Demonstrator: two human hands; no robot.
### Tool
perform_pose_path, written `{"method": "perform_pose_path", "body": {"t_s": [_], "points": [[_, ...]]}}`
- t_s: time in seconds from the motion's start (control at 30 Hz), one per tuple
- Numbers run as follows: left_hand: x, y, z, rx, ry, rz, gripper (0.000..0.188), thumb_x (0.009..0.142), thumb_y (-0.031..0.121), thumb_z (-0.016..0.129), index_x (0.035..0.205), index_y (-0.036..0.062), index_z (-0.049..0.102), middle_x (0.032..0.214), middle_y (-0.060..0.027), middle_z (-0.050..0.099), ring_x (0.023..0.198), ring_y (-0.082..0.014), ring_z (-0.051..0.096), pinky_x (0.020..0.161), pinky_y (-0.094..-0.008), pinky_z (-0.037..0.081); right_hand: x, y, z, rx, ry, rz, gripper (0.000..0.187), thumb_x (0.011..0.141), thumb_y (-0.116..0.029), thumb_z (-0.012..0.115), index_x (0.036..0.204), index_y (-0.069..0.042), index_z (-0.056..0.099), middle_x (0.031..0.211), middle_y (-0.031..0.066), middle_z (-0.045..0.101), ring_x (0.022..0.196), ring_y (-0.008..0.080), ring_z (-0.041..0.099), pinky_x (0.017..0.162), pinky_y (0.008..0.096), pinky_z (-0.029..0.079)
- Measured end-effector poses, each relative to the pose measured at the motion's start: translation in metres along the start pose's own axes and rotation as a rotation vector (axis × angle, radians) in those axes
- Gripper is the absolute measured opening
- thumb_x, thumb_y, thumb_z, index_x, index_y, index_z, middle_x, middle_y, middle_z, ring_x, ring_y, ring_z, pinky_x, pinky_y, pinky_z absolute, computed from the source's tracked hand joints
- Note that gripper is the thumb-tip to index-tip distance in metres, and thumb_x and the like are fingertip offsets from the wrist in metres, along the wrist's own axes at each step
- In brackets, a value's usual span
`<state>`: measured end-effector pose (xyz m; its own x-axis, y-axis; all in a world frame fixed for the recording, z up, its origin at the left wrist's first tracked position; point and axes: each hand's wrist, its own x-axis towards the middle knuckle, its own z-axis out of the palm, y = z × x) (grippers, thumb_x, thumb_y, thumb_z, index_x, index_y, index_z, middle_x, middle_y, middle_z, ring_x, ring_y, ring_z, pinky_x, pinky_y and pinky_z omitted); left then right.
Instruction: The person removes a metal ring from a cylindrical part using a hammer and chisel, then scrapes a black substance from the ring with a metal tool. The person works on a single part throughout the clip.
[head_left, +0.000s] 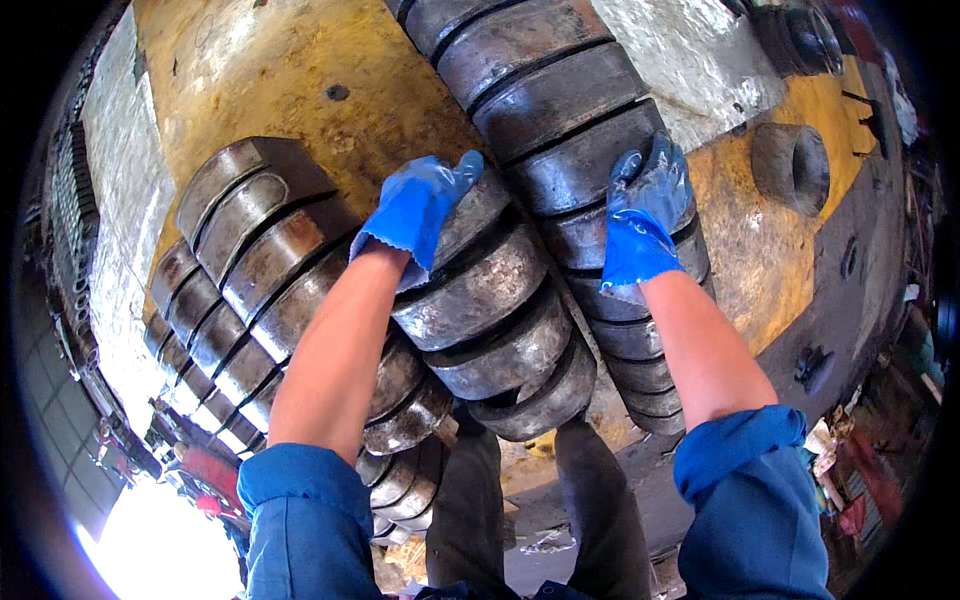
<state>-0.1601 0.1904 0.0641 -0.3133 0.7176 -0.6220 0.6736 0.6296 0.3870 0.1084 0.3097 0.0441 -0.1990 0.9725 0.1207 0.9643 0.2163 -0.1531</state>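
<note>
A blue rubber glove covers my left hand (425,200), which lies against the far end of the middle row of thick dark metal rings. Its thumb stretches out beside the endmost ring (480,215); the other fingers are foreshortened and their tips are partly hidden. My right hand (650,200), gloved the same way, rests on the right edge of a longer row of rings (570,125). There the fingers lie stretched out with the thumb apart. Both rows consist of several rings standing on edge, side by side, with dull, scuffed surfaces.
More rows of metal rings (290,245) stand at the left under my left forearm. Beneath everything is a worn yellow-and-grey metal plate surface (290,70). A loose short pipe section (790,168) stands at the right, and a dark cylindrical part (795,40) lies beyond it.
</note>
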Motion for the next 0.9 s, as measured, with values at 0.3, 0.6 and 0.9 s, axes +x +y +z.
{"method": "perform_pose_path", "body": {"t_s": [0.3, 0.6, 0.9], "points": [[-0.084, -0.026, 0.035, -0.847, 0.697, 0.045, 0.030, 0.098, 0.024, 0.066, 0.115, -0.0002, 0.070, 0.122, -0.0115, 0.069, 0.110, -0.0173, 0.064, 0.098, -0.0308, 0.048, -0.001, 0.012, 0.009, 0.031, 0.087, -0.040, 0.055, 0.093, -0.041, 0.050, 0.134, -0.005, 0.053, 0.138, 0.0234, 0.053, 0.131, 0.0397, 0.046, 0.110, 0.0550, 0.033], [-0.382, -0.065, 0.128, -1.073, 0.639, -0.052, 0.044, 0.096, 0.018, 0.064, 0.137, 0.0003, 0.056, 0.140, -0.0136, 0.058, 0.131, -0.0233, 0.054, 0.109, -0.0370, 0.042, 0.015, 0.052, -0.007, 0.169, -0.177, -0.129, 0.059, 0.094, -0.047, 0.047, 0.135, -0.004, 0.054, 0.132, 0.0264, 0.058, 0.124, 0.0443, 0.053, 0.106, 0.0528, 0.040], [-0.491, -0.064, 0.280, -1.995, 0.429, -0.607, 0.048, 0.105, 0.035, 0.036, 0.150, 0.0183, 0.042, 0.160, -0.0059, 0.035, 0.148, -0.0283, 0.029, 0.118, -0.0501, 0.020, -0.173, 0.205, -0.106, 0.068, -0.110, -0.446, 0.057, 0.094, -0.041, 0.054, 0.138, -0.004, 0.052, 0.138, 0.0278, 0.053, 0.127, 0.0443, 0.050, 0.109, 0.0526, 0.039]]}}
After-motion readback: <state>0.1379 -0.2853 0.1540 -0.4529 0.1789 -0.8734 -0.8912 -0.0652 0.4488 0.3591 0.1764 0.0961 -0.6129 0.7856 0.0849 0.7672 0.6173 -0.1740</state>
